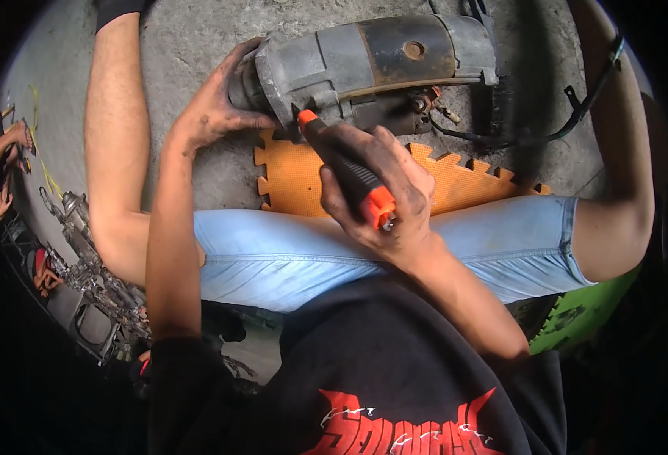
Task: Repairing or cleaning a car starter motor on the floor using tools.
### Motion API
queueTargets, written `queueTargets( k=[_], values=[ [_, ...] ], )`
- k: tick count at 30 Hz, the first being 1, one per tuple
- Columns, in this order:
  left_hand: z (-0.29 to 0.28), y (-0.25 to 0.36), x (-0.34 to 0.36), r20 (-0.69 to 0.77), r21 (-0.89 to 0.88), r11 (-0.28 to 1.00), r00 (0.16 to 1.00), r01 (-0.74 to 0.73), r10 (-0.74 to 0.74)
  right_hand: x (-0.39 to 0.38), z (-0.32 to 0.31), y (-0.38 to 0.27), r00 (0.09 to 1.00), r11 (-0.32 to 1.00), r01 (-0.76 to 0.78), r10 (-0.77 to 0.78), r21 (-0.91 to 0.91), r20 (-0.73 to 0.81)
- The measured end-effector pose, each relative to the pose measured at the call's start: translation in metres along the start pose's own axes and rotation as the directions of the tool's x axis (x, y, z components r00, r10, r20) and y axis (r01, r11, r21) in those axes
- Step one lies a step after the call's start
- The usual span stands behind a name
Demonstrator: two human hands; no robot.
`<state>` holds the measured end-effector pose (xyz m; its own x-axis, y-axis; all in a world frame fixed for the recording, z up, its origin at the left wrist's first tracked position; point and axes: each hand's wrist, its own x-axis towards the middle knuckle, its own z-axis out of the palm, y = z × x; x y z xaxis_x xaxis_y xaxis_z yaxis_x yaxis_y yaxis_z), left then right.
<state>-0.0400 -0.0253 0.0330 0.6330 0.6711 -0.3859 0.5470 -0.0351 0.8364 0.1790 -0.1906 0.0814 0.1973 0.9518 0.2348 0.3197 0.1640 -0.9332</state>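
A big grey starter motor (326, 68) with a rusty dark band lies on its side on the floor between my legs. My left hand (216, 102) is wrapped around its narrow left end, thumb underneath and fingers over the top. In my right hand (394, 178) is a black tool with a ribbed grip and orange ends (349, 163); its kind does not show clearly. The tool slants up and left, and its far orange end overlaps the motor's front housing in view. Whether it touches the metal I cannot tell. Dark grease marks both hands.
An orange foam mat (296, 171) lies under my knees and beside the motor. A black cable (516, 140) runs right from the motor's terminal. Dirty metal parts (95, 277) are piled at the left, with other people beyond. A green mat (588, 311) is at the right.
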Motion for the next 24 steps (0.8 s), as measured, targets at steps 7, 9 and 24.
queueTargets(
  k=[7,9,24],
  values=[
    [0.002,0.001,0.001,0.010,0.022,1.000,1.000,0.009,-0.010,-0.005,-0.007,0.002,0.994,0.997,0.057,-0.053,-0.042,0.096],
    [0.001,0.000,0.000,0.007,-0.012,1.000,1.000,-0.005,0.005,-0.004,-0.009,-0.001,0.990,0.997,0.037,-0.028,-0.060,0.135],
    [0.000,0.000,0.000,0.049,-0.072,0.997,0.999,0.021,-0.018,-0.004,-0.004,0.004,0.992,0.998,0.056,-0.052,-0.039,0.117]
  ],
)
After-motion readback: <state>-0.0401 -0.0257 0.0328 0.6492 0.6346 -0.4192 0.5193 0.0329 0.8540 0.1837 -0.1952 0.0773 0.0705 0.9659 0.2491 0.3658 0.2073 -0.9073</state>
